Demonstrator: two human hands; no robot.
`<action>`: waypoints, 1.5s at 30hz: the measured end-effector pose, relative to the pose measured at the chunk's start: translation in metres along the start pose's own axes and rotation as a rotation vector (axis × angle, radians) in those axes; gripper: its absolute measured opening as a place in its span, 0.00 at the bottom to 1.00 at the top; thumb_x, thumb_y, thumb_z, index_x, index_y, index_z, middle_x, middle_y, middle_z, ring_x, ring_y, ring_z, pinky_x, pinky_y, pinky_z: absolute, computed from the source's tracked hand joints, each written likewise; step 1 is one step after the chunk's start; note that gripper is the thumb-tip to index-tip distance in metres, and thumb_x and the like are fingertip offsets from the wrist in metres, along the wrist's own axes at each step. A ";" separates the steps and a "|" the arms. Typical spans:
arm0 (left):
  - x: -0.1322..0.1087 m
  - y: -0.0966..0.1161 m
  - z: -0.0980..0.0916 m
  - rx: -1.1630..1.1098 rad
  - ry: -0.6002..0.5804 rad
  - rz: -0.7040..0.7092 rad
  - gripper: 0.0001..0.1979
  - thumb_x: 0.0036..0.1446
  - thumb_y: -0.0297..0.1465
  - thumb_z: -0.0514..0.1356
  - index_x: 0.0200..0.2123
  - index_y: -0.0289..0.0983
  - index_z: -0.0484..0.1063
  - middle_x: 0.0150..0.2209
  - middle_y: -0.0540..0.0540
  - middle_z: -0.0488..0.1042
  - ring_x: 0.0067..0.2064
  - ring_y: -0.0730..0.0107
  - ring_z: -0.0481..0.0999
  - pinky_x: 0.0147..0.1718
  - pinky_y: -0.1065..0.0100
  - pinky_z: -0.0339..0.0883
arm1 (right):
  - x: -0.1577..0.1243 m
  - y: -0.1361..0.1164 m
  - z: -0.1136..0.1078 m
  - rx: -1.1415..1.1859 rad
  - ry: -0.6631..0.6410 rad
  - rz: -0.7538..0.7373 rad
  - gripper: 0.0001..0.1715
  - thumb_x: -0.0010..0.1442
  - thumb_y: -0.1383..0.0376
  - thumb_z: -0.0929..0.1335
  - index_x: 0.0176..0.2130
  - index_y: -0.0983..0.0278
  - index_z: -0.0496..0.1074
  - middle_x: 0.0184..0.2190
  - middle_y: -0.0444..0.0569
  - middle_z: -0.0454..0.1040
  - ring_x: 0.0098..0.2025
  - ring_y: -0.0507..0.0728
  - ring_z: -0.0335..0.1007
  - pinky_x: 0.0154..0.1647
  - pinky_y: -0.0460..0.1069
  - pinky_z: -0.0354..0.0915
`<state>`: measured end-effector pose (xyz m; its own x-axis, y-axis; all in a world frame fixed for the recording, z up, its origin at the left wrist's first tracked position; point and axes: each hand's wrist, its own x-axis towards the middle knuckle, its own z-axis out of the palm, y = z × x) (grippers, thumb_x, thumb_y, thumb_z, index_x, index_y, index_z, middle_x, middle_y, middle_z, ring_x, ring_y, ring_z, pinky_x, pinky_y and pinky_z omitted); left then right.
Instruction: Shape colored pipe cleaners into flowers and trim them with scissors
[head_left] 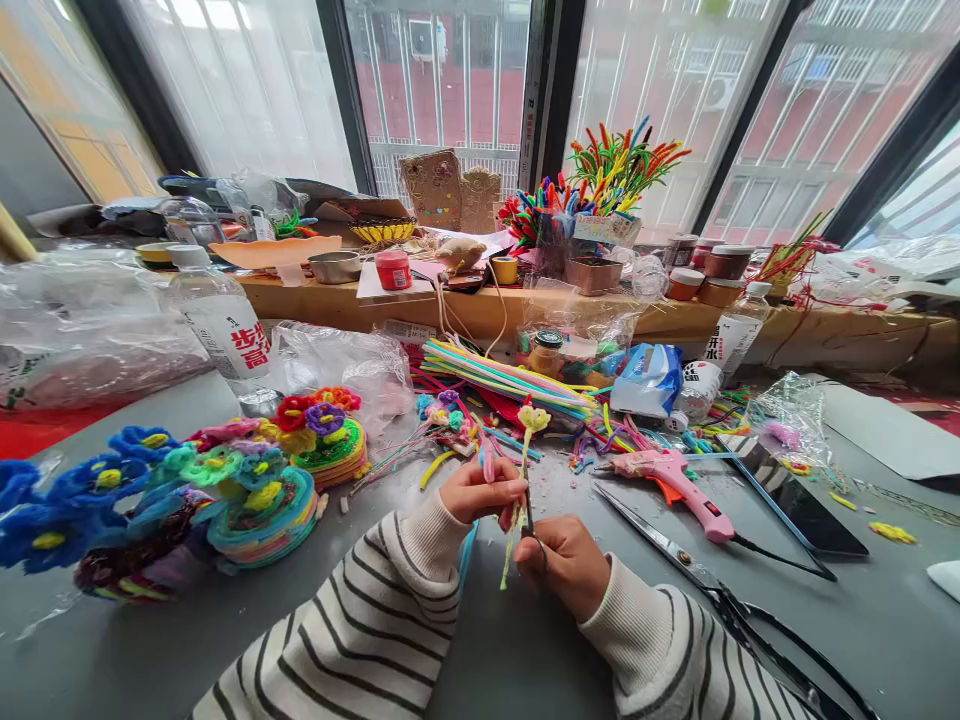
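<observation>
My left hand [486, 490] is closed, pinching a pale yellow pipe-cleaner flower [534, 420] by its stem. The flower's head points up, and the stem's tail hangs below my fingers. Something pink, perhaps another piece of pipe cleaner, stands up by that hand. In my right hand [570, 568] is a small pair of dark scissors [528, 520], its blades upright against the stem. Whether the blades are apart I cannot tell.
Left are finished pipe-cleaner flower pots [262, 510]. Bundled pipe cleaners [510, 378] lie behind my hands. On the right are a pink glue gun [675, 480], large scissors [675, 555] and a phone [799, 500]. Water bottles [217, 315] and a crowded wooden ledge [337, 300] stand farther back.
</observation>
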<state>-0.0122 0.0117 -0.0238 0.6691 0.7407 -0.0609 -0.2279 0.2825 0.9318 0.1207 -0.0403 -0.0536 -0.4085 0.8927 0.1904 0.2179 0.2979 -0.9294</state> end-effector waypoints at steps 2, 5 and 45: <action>0.000 0.000 0.000 0.003 -0.006 0.009 0.13 0.36 0.35 0.63 0.16 0.31 0.64 0.13 0.52 0.66 0.14 0.80 0.64 0.13 0.77 0.54 | 0.000 0.001 0.000 0.017 -0.022 -0.013 0.37 0.49 0.42 0.52 0.08 0.66 0.59 0.08 0.43 0.57 0.14 0.47 0.53 0.17 0.43 0.52; -0.001 0.000 0.000 0.002 0.008 0.018 0.12 0.36 0.34 0.62 0.17 0.31 0.64 0.13 0.52 0.66 0.15 0.80 0.65 0.13 0.77 0.55 | -0.001 0.002 0.001 0.022 -0.048 -0.030 0.41 0.47 0.39 0.47 0.13 0.68 0.63 0.10 0.42 0.54 0.14 0.46 0.51 0.16 0.43 0.49; 0.000 0.001 0.000 0.091 -0.036 -0.054 0.16 0.34 0.38 0.62 0.14 0.33 0.60 0.09 0.54 0.63 0.11 0.83 0.59 0.11 0.77 0.50 | -0.001 0.002 0.002 -0.049 -0.061 -0.042 0.43 0.47 0.39 0.47 0.14 0.69 0.65 0.10 0.43 0.56 0.15 0.47 0.52 0.17 0.43 0.50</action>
<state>-0.0123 0.0125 -0.0228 0.7042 0.7028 -0.1008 -0.1268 0.2642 0.9561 0.1196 -0.0416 -0.0560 -0.4710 0.8572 0.2080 0.2421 0.3524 -0.9040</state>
